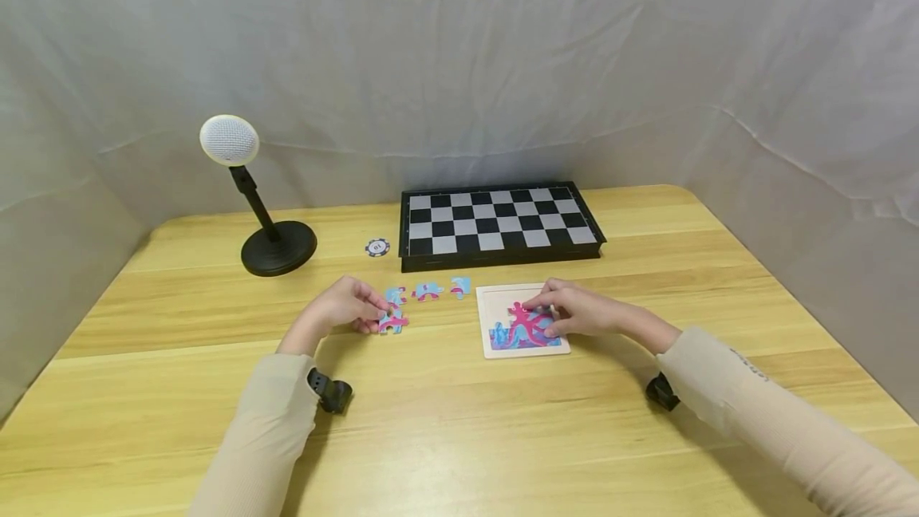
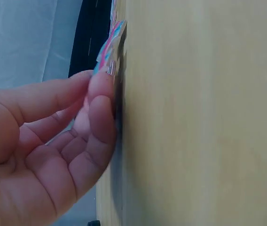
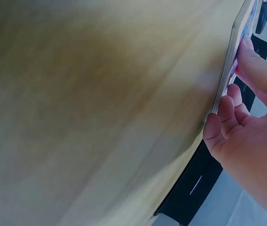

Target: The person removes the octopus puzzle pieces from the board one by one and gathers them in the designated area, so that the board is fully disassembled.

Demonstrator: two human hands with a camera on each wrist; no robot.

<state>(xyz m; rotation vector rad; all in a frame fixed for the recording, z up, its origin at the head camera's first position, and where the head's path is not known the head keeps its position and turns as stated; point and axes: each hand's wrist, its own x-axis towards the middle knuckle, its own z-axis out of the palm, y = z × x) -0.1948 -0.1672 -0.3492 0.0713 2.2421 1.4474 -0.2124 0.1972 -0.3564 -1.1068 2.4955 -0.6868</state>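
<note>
**Pink-and-blue jigsaw piece [image 1: 392, 321] pinched, well left of the pale square tray [image 1: 483, 325]**

Your left hand [image 1: 350, 305] has the jigsaw piece between thumb and fingertips, gap closed to about the piece's thickness; left wrist view suggests it's tilted slightly off the yellow wood-grain table [image 1: 459, 445]. Key relation: the tray lies to the right of those fingers, well apart, with its bare upper-left corner facing the piece — right hand is the nearer one to the tray. Piece has no clear long axis.

Your right hand [image 1: 577, 308] is over the tray's right edge: fingers loosely bent, thumb and forefinger apart, resting on the pink octopus-like picture [image 1: 527, 333], not wrapped round anything visible. That picture covers the tray's lower edge and right part.

Three loose blue-and-pink pieces [image 1: 427, 291] lie in a row between the left hand and the tray's upper-left corner; can't tell whether the leftmost touches the held one.

Textures: pieces thin, flat, knobbed; tray smooth, wood-like, raised rim. Toward the table's far edge: black-and-white chequered board [image 1: 498, 222] in a black case, small round patterned chip [image 1: 376, 247], and — near the far-left corner — a white mesh-faced disc [image 1: 230, 140] on a black round-footed stand [image 1: 278, 250].
</note>
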